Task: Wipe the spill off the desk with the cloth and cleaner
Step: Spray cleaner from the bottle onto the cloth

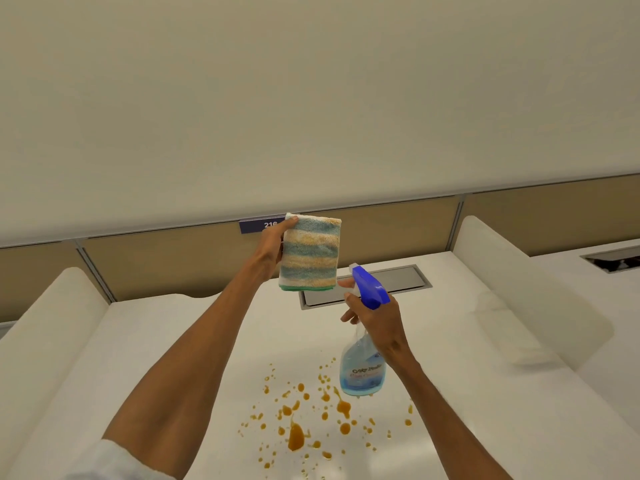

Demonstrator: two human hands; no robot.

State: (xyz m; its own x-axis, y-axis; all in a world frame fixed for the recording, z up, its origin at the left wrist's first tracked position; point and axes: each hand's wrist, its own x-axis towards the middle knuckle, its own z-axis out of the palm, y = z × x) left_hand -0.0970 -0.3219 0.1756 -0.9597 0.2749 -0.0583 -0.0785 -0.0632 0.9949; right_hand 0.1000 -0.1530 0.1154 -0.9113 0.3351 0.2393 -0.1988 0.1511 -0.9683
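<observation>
Spill: orange-brown drops and a few bigger blobs scattered over the near-middle of the white desk, unwiped, largest blob at the near side. Left hand raised above the desk, clamped on a folded cloth (teal and yellow stripes, green edge along the bottom), thumb on the top corner, cloth held upright with its face toward the camera. Right hand wrapped around the neck of a spray bottle, clear body with pale blue liquid, blue trigger head with the nozzle aimed up and left at the cloth's lower edge. Index finger sits in front of the trigger; whether it is squeezed is hard to say, no mist visible. Bottle is off the desk, hanging above the far-right edge of the spill. Nozzle and cloth near, not touching. Hands apart, each with its own item. Behind them a grey cable hatch set flush in the desk, then a beige partition with a blue number tag partly hidden by the left hand. White side dividers on both sides of the desk.
</observation>
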